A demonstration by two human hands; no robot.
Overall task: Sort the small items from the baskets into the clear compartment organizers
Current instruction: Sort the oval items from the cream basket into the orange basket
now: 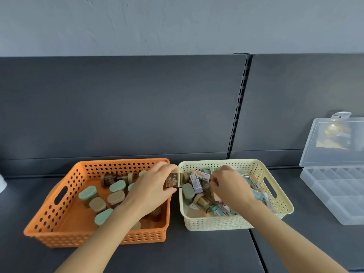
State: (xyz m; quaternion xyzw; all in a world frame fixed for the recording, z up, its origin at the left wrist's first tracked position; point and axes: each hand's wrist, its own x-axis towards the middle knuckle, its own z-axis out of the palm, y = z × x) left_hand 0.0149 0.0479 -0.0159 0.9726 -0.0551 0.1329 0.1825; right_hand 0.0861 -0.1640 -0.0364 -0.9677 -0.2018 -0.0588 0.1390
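The left hand (153,186) holds a small gold-toned jar (174,181) over the gap between the orange basket (78,237) and the cream basket (216,223). Its grip is narrow, with the thumb on the jar's near side and the fingers on the far side. The right hand (230,186) reaches into the cream basket with fingers curled among small boxes (197,183) and jars; whether its grip holds anything cannot be told. The jar is judged light, rigid and smooth-walled, hence probably slippery. It should be held across the body, not by the cap alone, which may come loose. The clear compartment organizer (334,196) lies on the surface (197,253) well to the right, with its lid (334,142) raised at the back. The path to it crosses the cream basket's rim, so the jar needs lifting clear. The compartments look narrow, so an upright, slow lowering is advised.
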